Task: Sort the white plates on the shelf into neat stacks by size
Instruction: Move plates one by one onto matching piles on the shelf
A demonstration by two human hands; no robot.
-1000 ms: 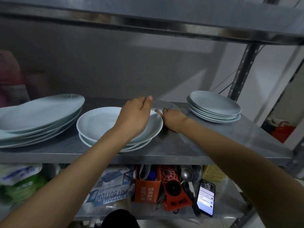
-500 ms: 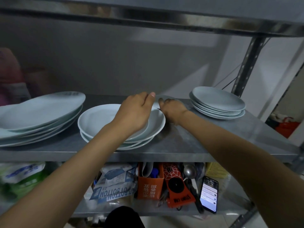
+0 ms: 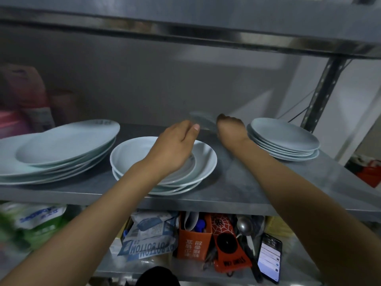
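Observation:
Three stacks of white plates stand on the steel shelf [image 3: 237,182]: large plates [image 3: 61,145] at the left, medium deep plates [image 3: 204,159] in the middle, small plates [image 3: 284,137] at the right. Behind the middle stack a small plate [image 3: 203,120] is blurred, tilted and raised off the shelf. My right hand [image 3: 231,129] grips its right edge with curled fingers. Reaching over the middle stack, my left hand [image 3: 175,145] has its thumb and curled fingers at the plate's left edge. Its fingertips are hidden.
The upper shelf's edge [image 3: 185,36] hangs low overhead, and a slotted upright post [image 3: 323,89] stands behind the right stack. On the lower shelf lie a phone [image 3: 270,256], an orange box [image 3: 193,240], a printed bag [image 3: 148,240] and a green pack [image 3: 35,223].
The small plate behind the middle stack has come up off the shelf and tilted. Both hands have moved back and up with it, the right hand shifting toward the right stack.

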